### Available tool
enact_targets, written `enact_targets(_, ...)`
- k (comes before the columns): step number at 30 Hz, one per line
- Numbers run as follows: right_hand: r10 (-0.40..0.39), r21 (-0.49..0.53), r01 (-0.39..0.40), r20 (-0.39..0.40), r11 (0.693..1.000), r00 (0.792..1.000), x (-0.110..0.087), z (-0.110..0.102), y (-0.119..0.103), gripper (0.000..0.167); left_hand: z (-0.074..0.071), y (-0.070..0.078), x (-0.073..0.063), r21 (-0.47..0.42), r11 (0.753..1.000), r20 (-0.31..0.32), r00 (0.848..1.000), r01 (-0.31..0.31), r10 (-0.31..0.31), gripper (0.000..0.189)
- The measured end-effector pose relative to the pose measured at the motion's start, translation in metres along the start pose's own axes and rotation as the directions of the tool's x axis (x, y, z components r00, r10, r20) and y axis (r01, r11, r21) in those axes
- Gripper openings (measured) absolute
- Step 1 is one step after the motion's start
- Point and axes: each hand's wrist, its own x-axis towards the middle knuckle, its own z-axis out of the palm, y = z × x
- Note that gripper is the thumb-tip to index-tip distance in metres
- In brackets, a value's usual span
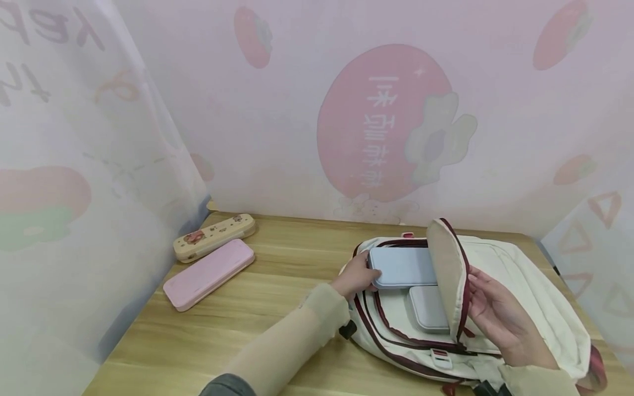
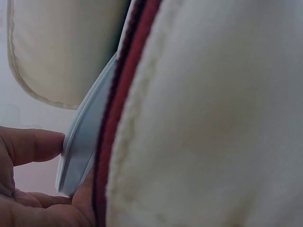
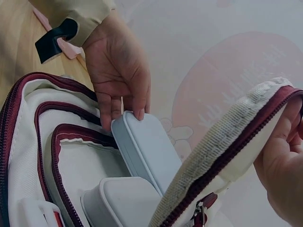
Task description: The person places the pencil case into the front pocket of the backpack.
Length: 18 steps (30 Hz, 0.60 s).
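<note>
One cream backpack (image 1: 525, 280) with maroon zips, lying on a wood-grain bench (image 1: 297, 247), its pocket unzipped. One pale blue case (image 1: 403, 267), at the pocket's opening, its left end pinched in the left hand (image 1: 358, 275), thumb on the upper face. One pocket flap (image 1: 446, 272), raised, its zipped edge held in the fingers of the right hand (image 1: 500, 311); in the head view it hides the right ends of both cases at the opening. One smaller pale grey case (image 1: 430, 309), inside the pocket, just beside the blue one. Two further cases, at the bench's left side: one plain pink case (image 1: 210, 276); one yellow patterned case (image 1: 215, 237), just behind it. One strawberry-printed cloth (image 1: 282, 137), hung behind.
</note>
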Motion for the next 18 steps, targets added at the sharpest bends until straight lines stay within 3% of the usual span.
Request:
enact_targets(13,-0.009,0.022,0.009,0.001,1.0,1.0,-0.001,-0.001,0.001,0.043,0.011,0.004,0.008,0.068,0.998,0.023,1.0,0.016,-0.018,0.049)
enact_targets(18,-0.006,0.005,0.006,-0.002,1.0,1.0,0.0,-0.001,0.003,0.043,0.016,0.003,0.009,0.118,0.993,0.0,1.0,0.025,-0.025,0.047)
